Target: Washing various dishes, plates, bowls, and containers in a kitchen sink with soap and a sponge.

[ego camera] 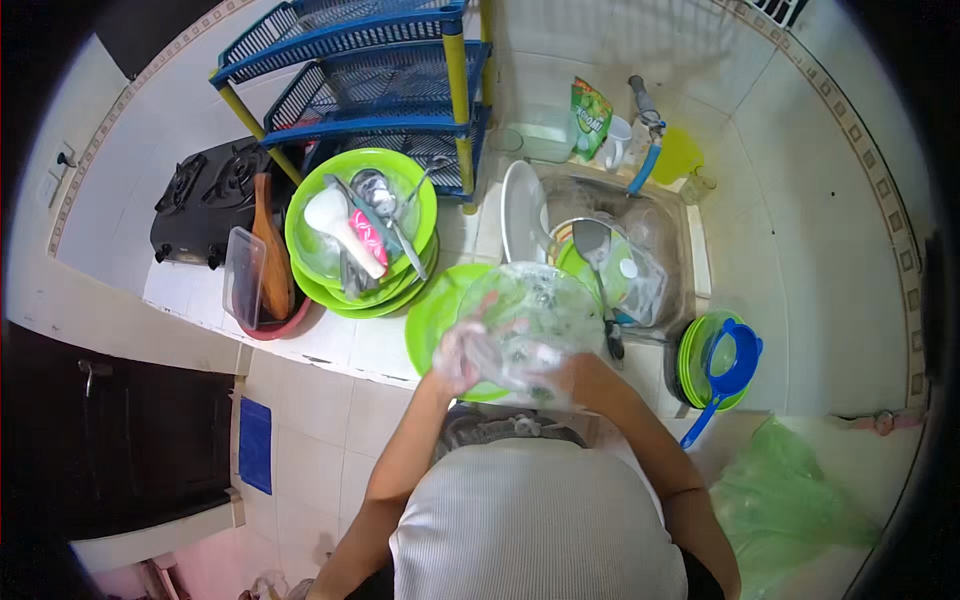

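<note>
A clear round plate or bowl [536, 315], soapy with suds, is tilted in front of me, over a large green plate [431, 322] on the counter. My left hand [463, 356], covered in foam, grips its left side. My right hand [551, 371] is at its lower right, blurred and partly hidden behind or against the clear surface; whether it grips anything cannot be made out. Just beyond lies the sink [682, 255], holding a spatula with a black handle [600, 277], a green plate [577, 259] and clear containers. A large white plate [521, 210] leans at its left edge.
Left of my hands, stacked green plates [420, 176] hold spoons and ladles. Farther left are a wooden paddle [274, 255], a red bowl [281, 328] and a gas stove [202, 195]. A blue rack [360, 127] stands behind. At right, a blue strainer [731, 367] rests on green plates.
</note>
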A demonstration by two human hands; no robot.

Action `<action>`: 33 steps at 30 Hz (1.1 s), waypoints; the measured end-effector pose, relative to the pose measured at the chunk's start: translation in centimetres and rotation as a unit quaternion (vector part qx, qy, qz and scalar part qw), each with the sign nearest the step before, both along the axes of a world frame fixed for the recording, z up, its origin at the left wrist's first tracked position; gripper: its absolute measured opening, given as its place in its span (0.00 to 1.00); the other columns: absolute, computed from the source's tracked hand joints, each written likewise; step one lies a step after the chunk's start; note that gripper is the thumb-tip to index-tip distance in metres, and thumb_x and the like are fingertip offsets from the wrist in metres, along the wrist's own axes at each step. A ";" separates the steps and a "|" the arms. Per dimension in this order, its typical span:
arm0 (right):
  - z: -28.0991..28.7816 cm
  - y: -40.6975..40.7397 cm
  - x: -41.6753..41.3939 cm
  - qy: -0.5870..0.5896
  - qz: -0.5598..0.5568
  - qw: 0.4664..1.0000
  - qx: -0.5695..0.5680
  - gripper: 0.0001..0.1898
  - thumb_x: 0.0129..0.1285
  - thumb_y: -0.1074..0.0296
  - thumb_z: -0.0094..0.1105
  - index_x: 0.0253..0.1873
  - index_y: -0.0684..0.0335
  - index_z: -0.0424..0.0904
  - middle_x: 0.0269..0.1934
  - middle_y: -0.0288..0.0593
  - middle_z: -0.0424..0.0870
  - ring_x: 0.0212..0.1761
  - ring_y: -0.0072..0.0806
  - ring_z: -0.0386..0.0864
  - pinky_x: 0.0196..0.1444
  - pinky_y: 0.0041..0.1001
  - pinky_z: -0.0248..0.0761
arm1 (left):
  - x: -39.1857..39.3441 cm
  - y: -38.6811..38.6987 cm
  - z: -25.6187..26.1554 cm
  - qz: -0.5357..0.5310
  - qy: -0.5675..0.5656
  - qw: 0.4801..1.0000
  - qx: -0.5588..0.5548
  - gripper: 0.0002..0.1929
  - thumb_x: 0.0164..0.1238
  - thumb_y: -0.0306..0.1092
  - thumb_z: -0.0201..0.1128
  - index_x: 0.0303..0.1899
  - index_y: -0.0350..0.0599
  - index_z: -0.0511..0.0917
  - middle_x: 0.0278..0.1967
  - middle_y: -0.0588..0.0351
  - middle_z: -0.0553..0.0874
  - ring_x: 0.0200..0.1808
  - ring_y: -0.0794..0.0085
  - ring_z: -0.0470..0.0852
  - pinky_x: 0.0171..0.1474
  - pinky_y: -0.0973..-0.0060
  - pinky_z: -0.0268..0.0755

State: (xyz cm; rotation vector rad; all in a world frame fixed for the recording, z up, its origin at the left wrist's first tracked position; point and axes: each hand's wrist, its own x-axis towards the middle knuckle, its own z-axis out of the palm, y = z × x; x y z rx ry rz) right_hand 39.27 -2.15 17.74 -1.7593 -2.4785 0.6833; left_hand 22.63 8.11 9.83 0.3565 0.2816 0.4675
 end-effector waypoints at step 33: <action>-8.6 -1.0 1.1 0.462 -0.454 0.745 0.161 0.12 0.55 0.73 0.52 0.45 0.63 0.69 0.40 0.43 0.75 0.41 0.28 0.72 0.43 0.24 0.65 | -5.9 -1.2 -1.1 0.232 0.575 0.579 0.529 0.25 0.49 0.27 0.57 0.52 0.31 0.63 0.53 0.37 0.66 0.55 0.53 0.65 0.56 0.66 0.58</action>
